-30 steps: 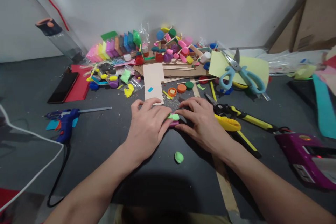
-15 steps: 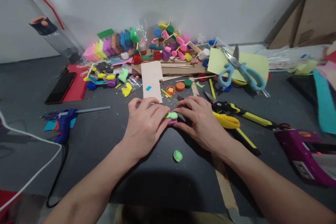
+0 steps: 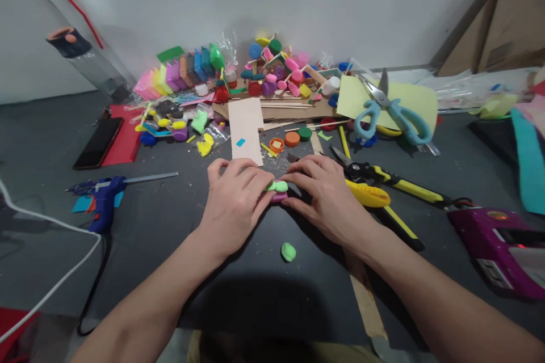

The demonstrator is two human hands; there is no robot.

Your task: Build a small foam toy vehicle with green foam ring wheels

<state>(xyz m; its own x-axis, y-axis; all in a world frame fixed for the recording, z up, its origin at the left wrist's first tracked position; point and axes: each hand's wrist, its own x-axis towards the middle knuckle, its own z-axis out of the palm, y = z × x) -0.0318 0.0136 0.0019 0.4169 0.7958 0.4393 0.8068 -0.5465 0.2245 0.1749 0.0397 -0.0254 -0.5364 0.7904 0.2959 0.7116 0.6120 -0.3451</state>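
My left hand [image 3: 235, 202] and my right hand [image 3: 324, 193] meet at the middle of a dark mat [image 3: 255, 295]. Between their fingertips they pinch a small piece of light green clay [image 3: 277, 186] that sits on a pink cap or lump [image 3: 280, 198]. Both hands have curled fingers pressed on this piece. A second green clay ball [image 3: 288, 251] lies loose on the mat just nearer to me. A pale rectangular card [image 3: 246, 130] with a small blue mark lies right beyond my left hand.
Yellow-handled cutters [image 3: 383, 181] lie at my right hand, blue scissors [image 3: 394, 116] on yellow paper behind them. A blue glue gun [image 3: 102, 195] and a phone [image 3: 97, 143] lie left. Coloured clay blocks [image 3: 183, 74], caps and sticks crowd the back. A purple tool [image 3: 502, 249] sits right.
Almost nothing: both hands stay pinched on the green clay piece, with only a slight shift of the view.
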